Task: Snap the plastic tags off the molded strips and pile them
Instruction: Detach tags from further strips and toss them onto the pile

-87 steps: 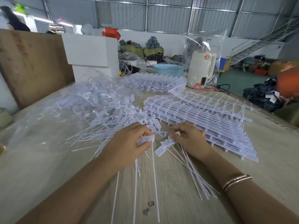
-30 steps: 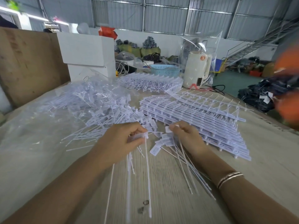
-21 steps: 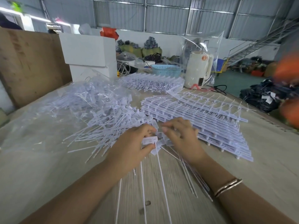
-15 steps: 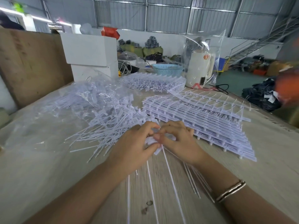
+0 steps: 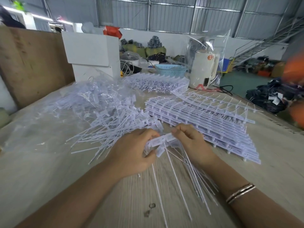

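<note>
Left hand (image 5: 131,155) and right hand (image 5: 189,142) fingers curled, pinching one white tag strip (image 5: 162,139) between them, loose tag pile (image 5: 118,124) left, stacked strips (image 5: 205,122) right

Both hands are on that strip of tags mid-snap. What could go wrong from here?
The left hand and right hand pinch the strip close together; a sharp snap could fling a tag into the pile of loose tags unsorted, or off the table. The long tails hanging from the strip may also snag the stack of molded strips.
</note>
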The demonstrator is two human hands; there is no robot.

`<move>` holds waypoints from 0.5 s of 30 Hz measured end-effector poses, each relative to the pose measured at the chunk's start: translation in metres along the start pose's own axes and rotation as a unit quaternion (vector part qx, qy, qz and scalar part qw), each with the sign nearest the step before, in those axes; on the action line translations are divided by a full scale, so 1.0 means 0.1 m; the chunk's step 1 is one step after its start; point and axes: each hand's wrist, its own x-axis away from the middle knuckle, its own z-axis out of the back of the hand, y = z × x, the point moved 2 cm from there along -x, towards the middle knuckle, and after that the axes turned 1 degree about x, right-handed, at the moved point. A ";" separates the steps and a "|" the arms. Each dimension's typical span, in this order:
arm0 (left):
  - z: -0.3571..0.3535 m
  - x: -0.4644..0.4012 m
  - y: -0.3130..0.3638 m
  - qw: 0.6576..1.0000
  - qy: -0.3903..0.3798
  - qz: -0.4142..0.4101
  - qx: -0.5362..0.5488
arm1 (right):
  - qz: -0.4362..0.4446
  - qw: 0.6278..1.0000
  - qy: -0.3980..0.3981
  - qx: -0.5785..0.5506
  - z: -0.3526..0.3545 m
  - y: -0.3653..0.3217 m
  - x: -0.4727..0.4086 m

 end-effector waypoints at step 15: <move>0.03 -0.04 0.02 0.999 0.033 0.011 0.036 | 0.126 0.991 -0.023 0.045 0.00 -0.16 0.04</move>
